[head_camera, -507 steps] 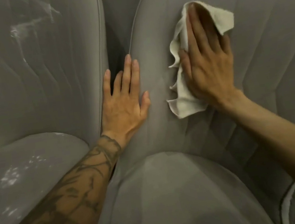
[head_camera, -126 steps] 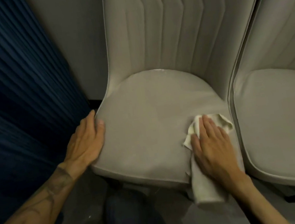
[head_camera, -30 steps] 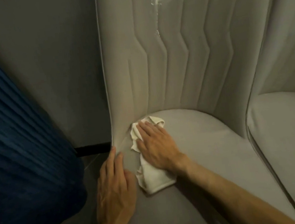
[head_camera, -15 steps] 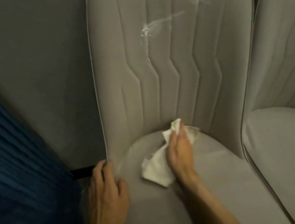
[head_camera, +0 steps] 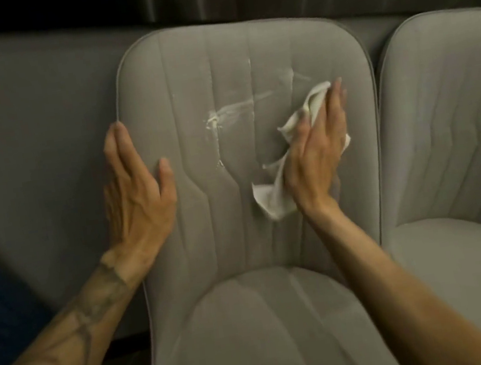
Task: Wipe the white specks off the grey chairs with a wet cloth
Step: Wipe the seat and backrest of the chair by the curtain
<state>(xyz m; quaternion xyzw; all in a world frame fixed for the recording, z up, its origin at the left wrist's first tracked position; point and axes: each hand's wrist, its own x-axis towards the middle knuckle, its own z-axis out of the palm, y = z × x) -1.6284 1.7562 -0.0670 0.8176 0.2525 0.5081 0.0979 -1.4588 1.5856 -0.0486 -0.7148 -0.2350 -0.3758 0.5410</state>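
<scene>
Grey padded chair backrest [head_camera: 225,234] mid-frame, white smear [head_camera: 223,113] upper centre | right hand [head_camera: 319,155] flat, pressing crumpled white cloth [head_camera: 272,201] | left hand [head_camera: 134,203] flat, holding nothing, on its left edge

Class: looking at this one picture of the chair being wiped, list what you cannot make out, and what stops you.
Head view: backrest fabric beneath the cloth and right hand, covered by them.
Head view: the neighbouring chair, cut off by the right edge.
Head view: front of the seat, cut off by the bottom edge.
Head view: whether the cloth is wet; blur hides it.
</scene>
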